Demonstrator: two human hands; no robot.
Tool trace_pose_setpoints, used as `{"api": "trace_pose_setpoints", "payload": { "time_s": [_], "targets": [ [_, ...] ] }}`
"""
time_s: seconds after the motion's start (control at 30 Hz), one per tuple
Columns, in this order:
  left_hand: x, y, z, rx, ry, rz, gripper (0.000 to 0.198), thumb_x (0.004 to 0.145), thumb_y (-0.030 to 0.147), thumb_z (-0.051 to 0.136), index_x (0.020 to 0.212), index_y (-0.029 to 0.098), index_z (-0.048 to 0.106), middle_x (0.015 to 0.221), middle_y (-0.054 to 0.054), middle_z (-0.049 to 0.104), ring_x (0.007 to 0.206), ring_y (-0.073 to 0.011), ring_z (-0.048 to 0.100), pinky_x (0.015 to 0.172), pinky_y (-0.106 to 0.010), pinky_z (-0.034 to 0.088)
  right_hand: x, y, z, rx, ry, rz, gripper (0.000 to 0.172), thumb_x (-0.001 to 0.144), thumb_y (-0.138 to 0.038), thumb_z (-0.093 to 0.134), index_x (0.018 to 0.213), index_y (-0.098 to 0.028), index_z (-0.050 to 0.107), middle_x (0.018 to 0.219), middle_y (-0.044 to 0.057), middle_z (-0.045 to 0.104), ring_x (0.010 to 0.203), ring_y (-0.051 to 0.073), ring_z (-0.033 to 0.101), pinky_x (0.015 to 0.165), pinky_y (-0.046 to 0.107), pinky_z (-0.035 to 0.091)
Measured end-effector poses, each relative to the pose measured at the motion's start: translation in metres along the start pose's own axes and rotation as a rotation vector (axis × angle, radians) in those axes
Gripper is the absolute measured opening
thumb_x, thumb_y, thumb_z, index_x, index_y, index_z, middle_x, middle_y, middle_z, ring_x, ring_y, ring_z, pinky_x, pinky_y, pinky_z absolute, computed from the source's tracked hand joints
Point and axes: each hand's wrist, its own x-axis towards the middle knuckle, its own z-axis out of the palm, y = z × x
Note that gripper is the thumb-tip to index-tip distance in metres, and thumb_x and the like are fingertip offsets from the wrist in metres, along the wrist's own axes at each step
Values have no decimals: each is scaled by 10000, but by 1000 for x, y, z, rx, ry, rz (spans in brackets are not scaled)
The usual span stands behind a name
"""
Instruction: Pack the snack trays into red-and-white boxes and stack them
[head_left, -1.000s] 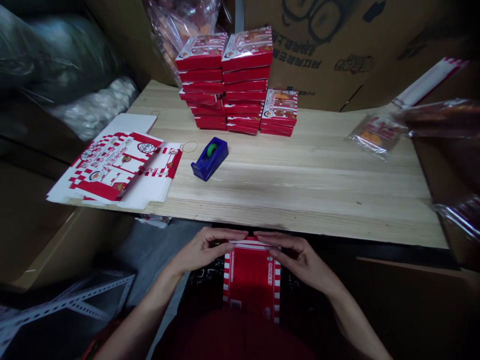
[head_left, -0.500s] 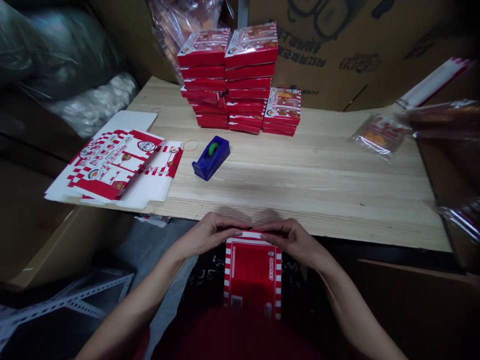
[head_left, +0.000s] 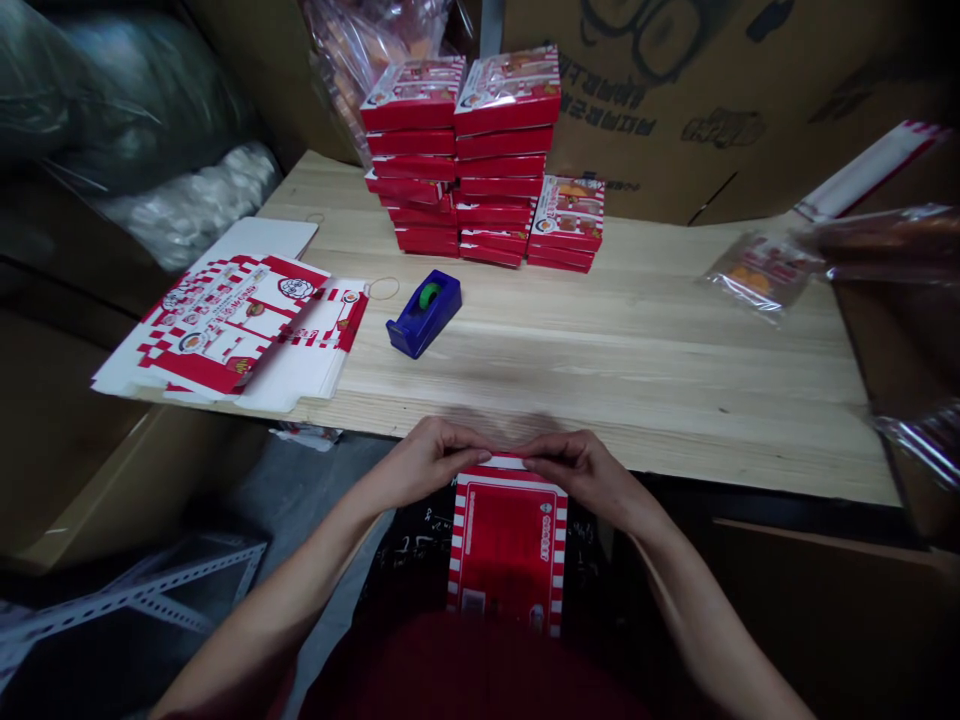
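A red cardboard box with white-striped sides lies across my lap, its far end at the front edge of the table. My left hand pinches the left part of that far end between thumb and fingers. On the right part, my right hand grips the same white-and-red edge flap in the same way. The near end of the box is partly hidden by my red clothing. Beyond my hands on the table rests a blue tape dispenser with a green roll.
Stacks of red boxes stand at the back of the wooden table. Flat printed box sheets lie at the left. A clear packet sits at the right, and a large carton rises behind.
Both hands have shifted very slightly along the far edge of the box, still gripping it. The view has moved a little; the things on the table look unchanged.
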Motion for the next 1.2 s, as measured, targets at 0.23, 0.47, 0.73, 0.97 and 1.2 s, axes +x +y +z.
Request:
{"api": "trace_pose_setpoints", "payload": {
  "time_s": [0.23, 0.47, 0.73, 0.97, 1.2],
  "targets": [
    [-20, 2, -3, 197, -129, -49, 306, 1013, 284, 572, 1259, 298, 753, 1163, -49, 804, 1011, -229, 755, 900, -369, 591, -30, -4, 15, 110, -30, 160, 379, 999, -513, 589, 1284, -307, 730, 1193, 61, 791, 1160, 261, 715, 1056, 499, 537],
    [-32, 13, -3, 295, -185, 6, 368, 1032, 310, 559, 1385, 322, 662, 1293, -43, 756, 1111, -227, 731, 962, -372, 570, -36, -16, -11, 119, -194, 207, 356, 987, -466, 621, 1312, -351, 712, 1243, 30, 779, 1166, 245, 721, 1088, 480, 533],
    [-21, 11, -3, 205, -109, -65, 264, 992, 359, 627, 1180, 275, 793, 1031, -44, 822, 874, -185, 744, 773, -291, 562, -16, -11, -1, 154, -170, 183, 293, 910, -450, 733, 1161, -311, 794, 984, 22, 841, 903, 198, 782, 912, 397, 608],
    [-20, 12, -2, 127, -164, -134, 243, 983, 371, 628, 1092, 236, 799, 1024, -54, 812, 890, -187, 729, 764, -287, 544, -26, -7, -10, 236, -226, 199, 327, 937, -427, 711, 1239, -311, 751, 1183, 24, 808, 1117, 209, 746, 1079, 436, 528],
    [1, 20, 7, 201, -115, -150, 254, 915, 416, 720, 807, 186, 722, 783, -11, 743, 681, -140, 643, 604, -242, 457, -6, -15, -14, 118, -263, 144, 295, 918, -415, 734, 1168, -270, 791, 993, 35, 843, 898, 194, 777, 876, 368, 606]
  ]
}}
